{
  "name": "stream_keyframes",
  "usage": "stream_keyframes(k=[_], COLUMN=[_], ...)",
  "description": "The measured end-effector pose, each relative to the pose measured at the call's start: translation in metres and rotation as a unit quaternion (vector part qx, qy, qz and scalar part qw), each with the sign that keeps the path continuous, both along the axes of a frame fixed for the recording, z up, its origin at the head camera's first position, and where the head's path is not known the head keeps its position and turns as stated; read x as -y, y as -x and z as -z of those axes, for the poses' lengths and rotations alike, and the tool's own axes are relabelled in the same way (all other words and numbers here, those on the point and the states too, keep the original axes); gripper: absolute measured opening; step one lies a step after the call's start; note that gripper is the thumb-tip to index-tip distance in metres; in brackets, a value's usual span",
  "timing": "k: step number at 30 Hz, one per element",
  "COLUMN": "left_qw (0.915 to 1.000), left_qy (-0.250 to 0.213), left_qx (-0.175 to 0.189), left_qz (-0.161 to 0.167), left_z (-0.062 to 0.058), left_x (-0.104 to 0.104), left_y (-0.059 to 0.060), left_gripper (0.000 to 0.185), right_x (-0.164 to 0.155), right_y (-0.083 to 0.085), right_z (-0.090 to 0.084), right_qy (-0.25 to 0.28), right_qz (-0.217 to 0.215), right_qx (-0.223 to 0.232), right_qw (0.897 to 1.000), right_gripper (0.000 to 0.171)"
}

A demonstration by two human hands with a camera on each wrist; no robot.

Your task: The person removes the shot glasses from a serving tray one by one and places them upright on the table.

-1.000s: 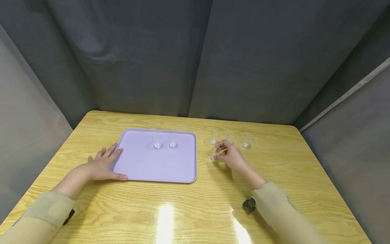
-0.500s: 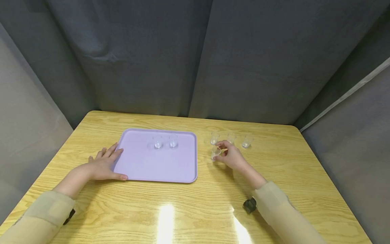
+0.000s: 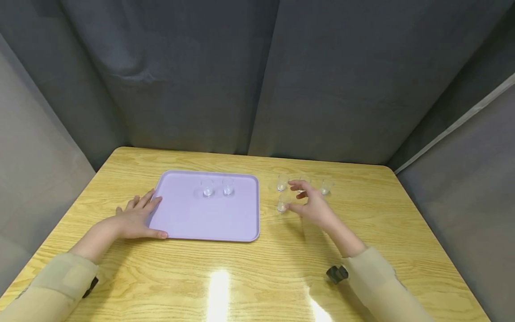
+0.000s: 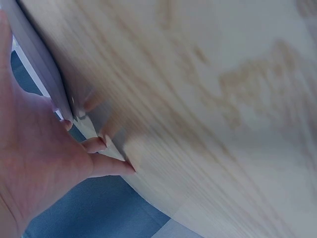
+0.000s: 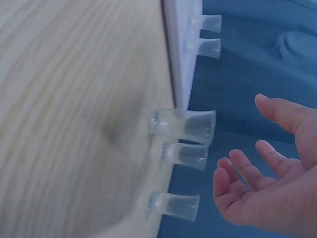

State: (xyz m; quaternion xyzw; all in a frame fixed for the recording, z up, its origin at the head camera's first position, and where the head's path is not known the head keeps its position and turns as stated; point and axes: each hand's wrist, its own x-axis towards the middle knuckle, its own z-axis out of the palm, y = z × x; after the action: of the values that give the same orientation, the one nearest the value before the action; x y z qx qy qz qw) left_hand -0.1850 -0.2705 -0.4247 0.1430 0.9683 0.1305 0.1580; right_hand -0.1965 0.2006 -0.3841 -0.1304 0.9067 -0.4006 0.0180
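My left hand (image 3: 134, 219) lies spread at the left edge of a lilac tray (image 3: 225, 228), fingertips on its rim and thumb along the near left corner. In the left wrist view its straight fingers (image 4: 111, 166) reach down to the wood beside the tray. My right hand (image 3: 314, 205) is just right of a clear shot glass (image 3: 282, 205) that stands upright on the table, thumb and fingers parted. The right wrist view has this hand (image 5: 272, 183) holding nothing, with a gap between it and the nearest shot glass (image 5: 198, 126).
Behind the right hand stand more shot glasses in a row, one at the left (image 3: 282, 183), one partly hidden by the fingers, and one at the right (image 3: 326, 187). Two shot glasses (image 3: 228, 188) stand on the tray's far half. Grey curtains (image 3: 193, 89) enclose the wooden table (image 3: 257, 277).
My right hand has let go of the near shot glass, its fingers spreading and drawing slightly right. The glass stays upright on the table. The left hand has not moved.
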Motion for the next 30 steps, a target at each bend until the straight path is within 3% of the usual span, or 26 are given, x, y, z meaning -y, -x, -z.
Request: stream_keyframes(k=[7,16,24,30], left_qw=[1.0000,1.0000,1.0000,1.0000], left_qy=[-0.004,0.005,-0.002,-0.002], left_qx=[0.000,-0.004,0.001,0.002], left_qz=[0.002,0.002,0.001,0.001], left_z=[0.001,0.002,0.001,0.001], left_x=[0.000,0.003,0.002,0.001], left_y=[0.000,0.001,0.000,0.000], left_gripper=[0.118,0.119,0.118,0.118], right_x=[0.008,0.035,0.065,0.083], right_y=[-0.009,-0.013,-0.008,0.000], right_z=[-0.018,-0.029,-0.028,-0.018], right_qy=[0.022,0.100,0.126,0.164], right_qz=[-0.004,-0.006,-0.002,0.016], right_qx=[-0.021,-0.012,0.003,0.045], right_qw=[1.000,0.995,0.992,0.985], right_gripper=[0.061,0.060,0.061,0.061])
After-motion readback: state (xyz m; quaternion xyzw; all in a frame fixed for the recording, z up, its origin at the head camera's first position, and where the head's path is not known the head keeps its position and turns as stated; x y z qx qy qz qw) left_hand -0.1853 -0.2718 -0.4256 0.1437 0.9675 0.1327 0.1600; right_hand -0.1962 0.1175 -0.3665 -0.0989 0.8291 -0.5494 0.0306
